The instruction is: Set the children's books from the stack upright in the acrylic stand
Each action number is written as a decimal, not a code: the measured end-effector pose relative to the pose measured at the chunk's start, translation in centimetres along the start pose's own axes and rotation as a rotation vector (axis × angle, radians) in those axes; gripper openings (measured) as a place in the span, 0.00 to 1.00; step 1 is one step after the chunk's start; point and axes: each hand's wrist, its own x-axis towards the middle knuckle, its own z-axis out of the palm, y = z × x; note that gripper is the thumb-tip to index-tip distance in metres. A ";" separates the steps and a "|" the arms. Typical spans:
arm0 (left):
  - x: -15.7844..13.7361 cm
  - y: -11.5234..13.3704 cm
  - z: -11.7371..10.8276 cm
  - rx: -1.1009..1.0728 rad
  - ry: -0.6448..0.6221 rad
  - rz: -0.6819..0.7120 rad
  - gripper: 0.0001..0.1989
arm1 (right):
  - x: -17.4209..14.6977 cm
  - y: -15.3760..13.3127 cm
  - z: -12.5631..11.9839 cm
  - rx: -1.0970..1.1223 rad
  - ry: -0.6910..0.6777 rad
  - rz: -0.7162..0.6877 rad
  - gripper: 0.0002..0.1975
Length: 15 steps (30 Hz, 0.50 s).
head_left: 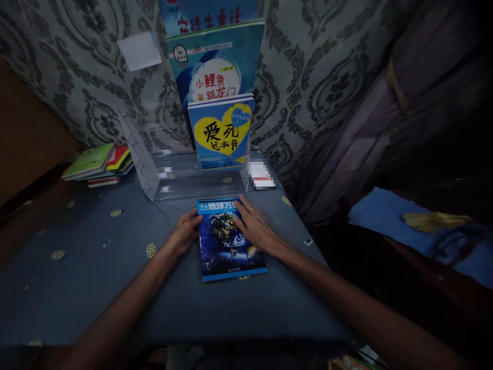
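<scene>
Head view: steadying the blue book (220, 249), between the clear rack (141, 160) and the worktop's (69, 288) near edge, appears the step in hand. The left hand (184, 232) pinches its left side; the right hand (254, 224) rests, fingers outstretched, on its upper right. A lift would call for a firmer right grip.

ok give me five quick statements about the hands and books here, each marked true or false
1. The left hand and right hand both touch the Earth book. True.
2. The Earth book lies open. False: it is closed, front cover up.
3. The yellow-heart book stands upright at the clear stand. True.
4. The piled books lie on the floor. False: they lie on the tablecloth.
5. The left hand covers the globe picture. False: it is at the cover's left edge.
</scene>
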 end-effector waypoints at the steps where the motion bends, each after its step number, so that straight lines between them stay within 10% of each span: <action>1: -0.1 0.1 0.2 -0.022 -0.007 -0.012 0.13 | -0.1 0.0 -0.1 0.027 0.005 0.017 0.30; 7: -0.7 0.5 0.8 -0.132 -0.041 0.002 0.08 | -0.9 -0.5 -0.3 0.416 0.135 0.217 0.39; 15: -1.2 0.0 2.2 -0.222 0.163 0.038 0.09 | -1.0 -4.6 -1.0 1.147 0.330 0.597 0.22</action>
